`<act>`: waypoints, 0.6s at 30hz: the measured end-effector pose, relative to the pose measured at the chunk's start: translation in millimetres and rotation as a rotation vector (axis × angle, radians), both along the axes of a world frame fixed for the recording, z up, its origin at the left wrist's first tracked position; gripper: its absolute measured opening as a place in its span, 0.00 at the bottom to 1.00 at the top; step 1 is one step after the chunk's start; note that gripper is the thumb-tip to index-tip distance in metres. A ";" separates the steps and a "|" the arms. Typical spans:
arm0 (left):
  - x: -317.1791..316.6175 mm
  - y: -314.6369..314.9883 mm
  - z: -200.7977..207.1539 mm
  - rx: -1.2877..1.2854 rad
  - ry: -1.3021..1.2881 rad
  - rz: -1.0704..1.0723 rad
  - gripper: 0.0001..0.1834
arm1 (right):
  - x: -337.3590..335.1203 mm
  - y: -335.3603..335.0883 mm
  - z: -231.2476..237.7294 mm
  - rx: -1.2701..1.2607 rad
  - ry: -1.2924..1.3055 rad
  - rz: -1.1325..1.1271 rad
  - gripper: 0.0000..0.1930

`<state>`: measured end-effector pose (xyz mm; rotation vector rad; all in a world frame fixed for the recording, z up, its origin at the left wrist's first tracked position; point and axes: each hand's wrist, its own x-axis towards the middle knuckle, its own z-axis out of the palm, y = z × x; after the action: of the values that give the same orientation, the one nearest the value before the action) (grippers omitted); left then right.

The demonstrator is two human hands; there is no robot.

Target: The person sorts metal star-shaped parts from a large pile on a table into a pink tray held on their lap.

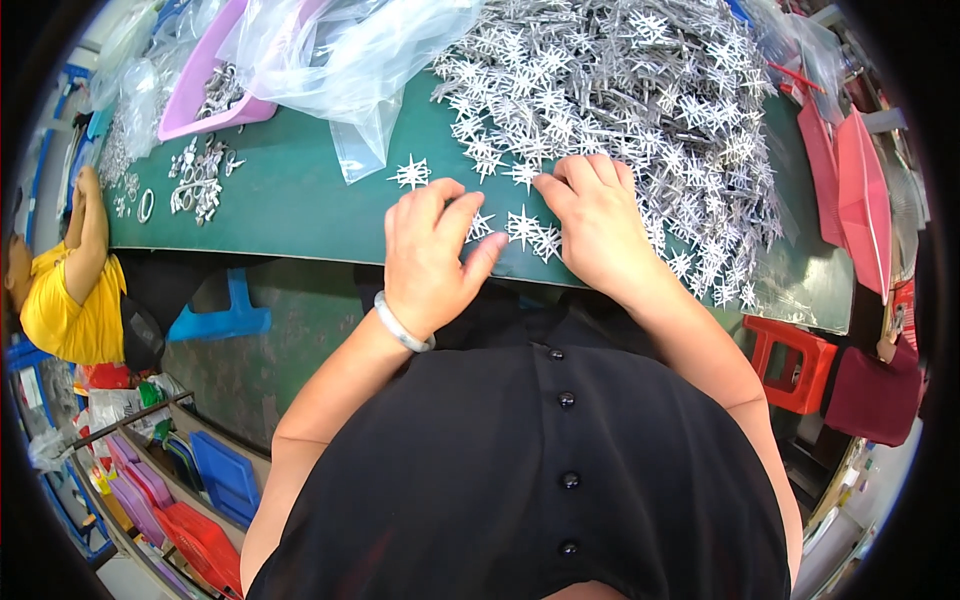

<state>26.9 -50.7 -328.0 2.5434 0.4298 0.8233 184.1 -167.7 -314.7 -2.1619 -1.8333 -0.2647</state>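
Note:
A large heap of silver star-shaped metal pieces (620, 90) covers the right part of the green table. My right hand (608, 225) rests at the heap's near left side, its fingers bent and closed on a star-shaped piece (522, 174) by the thumb tip. My left hand (428, 250) is over the table edge, fingers curled and the thumb spread away, with a star piece (480, 226) beside its fingertips. Between my hands lie two loose stars, one whole star (522, 227) and another star (546, 242) by my right palm. A separate star (410, 172) lies beyond my left fingers.
A clear plastic bag (360, 100) and a pink bin (200, 110) stand on the green table (310, 190). Small metal parts (198, 185) are spread to the left. A person in yellow (75, 300) sits there. A red stool (790, 365) stands at right.

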 end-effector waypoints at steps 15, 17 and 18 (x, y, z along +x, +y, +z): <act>12.4 25.7 7.6 0.088 0.126 -0.031 0.10 | -5.3 16.1 7.0 -0.029 0.120 0.127 0.11; 8.6 26.9 11.2 0.069 0.153 -0.058 0.10 | -5.0 21.2 5.6 0.021 0.081 0.093 0.10; 8.1 27.6 12.1 0.048 0.180 -0.085 0.09 | -5.2 23.3 5.5 0.021 0.083 0.092 0.10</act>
<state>35.0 -23.1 -315.9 2.6715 0.3582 0.5828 178.9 -144.3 -309.2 -2.0361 -1.8692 -0.1716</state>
